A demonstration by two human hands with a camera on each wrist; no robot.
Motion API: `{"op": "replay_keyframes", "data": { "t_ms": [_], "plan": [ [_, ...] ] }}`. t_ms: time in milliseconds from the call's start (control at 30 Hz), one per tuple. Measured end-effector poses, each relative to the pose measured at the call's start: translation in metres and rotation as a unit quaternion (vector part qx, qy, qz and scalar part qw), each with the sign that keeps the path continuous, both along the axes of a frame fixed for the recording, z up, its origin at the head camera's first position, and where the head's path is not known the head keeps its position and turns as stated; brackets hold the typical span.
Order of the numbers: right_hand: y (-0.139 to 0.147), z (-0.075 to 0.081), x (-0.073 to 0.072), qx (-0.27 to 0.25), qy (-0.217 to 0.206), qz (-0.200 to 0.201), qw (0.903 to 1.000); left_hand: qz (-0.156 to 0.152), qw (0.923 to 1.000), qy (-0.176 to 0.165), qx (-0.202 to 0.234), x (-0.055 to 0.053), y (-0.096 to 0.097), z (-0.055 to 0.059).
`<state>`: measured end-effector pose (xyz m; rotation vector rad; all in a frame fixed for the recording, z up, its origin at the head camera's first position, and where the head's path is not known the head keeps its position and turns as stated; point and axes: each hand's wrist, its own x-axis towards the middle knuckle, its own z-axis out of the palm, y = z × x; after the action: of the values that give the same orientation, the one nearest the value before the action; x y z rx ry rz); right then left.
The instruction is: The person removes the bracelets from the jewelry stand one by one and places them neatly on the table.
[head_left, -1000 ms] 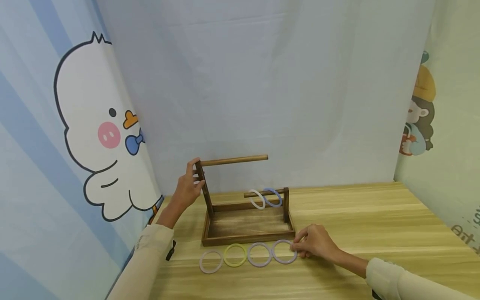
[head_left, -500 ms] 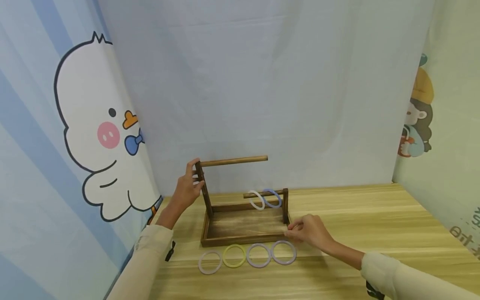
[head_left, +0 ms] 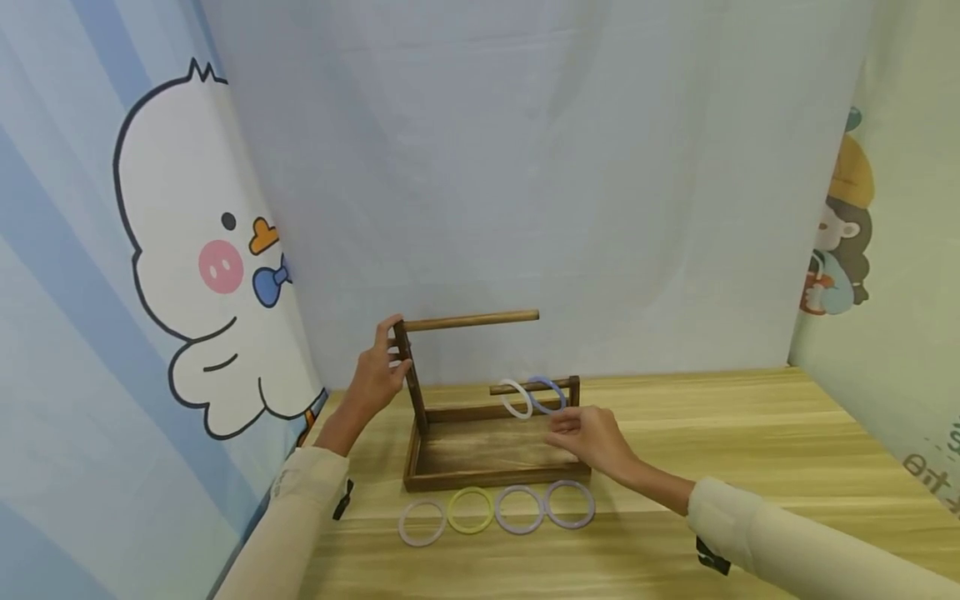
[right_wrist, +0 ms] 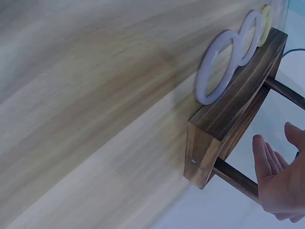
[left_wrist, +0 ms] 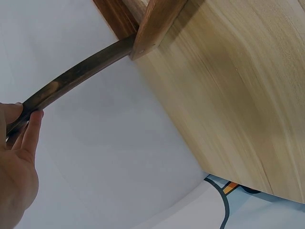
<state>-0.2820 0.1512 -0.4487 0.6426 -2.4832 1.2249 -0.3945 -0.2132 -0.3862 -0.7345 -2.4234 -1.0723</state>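
Observation:
A dark wooden rack [head_left: 495, 481] stands on the table, a tray base with a tall left post [head_left: 412, 379] and a short right post. My left hand [head_left: 372, 375] grips the tall post near its top, fingers behind and thumb in front; the left wrist view shows this hand [left_wrist: 21, 162] too. On the short post's rod [head_left: 497, 389] hang a white ring [head_left: 504, 401] and a blue ring [head_left: 560, 392]. My right hand [head_left: 596, 437] is over the tray's right side, fingertips just below the blue ring. Its thumb and fingers are apart in the right wrist view, holding nothing.
Along the tray's front lie a pale pink ring [head_left: 401, 529], a yellow ring [head_left: 470, 532] and two lilac rings [head_left: 520, 532], roughly in a row. The tall post's upper rod [head_left: 472, 320] points right, bare. A grey curtain [head_left: 600, 208] hangs behind the table [head_left: 712, 433].
My right hand has left the rightmost lilac ring, which stays on the table, and moved up and left to the blue ring. The left hand has kept its grip on the post.

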Motion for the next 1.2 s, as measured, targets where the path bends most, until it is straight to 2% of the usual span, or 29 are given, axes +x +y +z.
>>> {"op": "replay_keyframes", "data": {
  "t_ms": [400,767,1000,1200],
  "plan": [
    [-0.032,0.009,-0.014,-0.055,-0.007,-0.012,0.9984,-0.002,1.0,0.003,0.001,0.0,-0.002,-0.004],
    [-0.045,0.011,-0.02,-0.058,0.023,-0.042,0.9972,0.011,0.9998,0.004,-0.016,0.001,-0.002,0.0],
    [-0.049,0.013,-0.023,-0.066,0.028,-0.029,0.997,0.007,0.9998,0.005,-0.015,-0.001,-0.003,0.001],
    [-0.058,0.012,-0.025,-0.083,0.009,-0.015,0.9964,0.013,0.9998,-0.001,-0.015,-0.001,-0.007,0.0]
  ]
}}
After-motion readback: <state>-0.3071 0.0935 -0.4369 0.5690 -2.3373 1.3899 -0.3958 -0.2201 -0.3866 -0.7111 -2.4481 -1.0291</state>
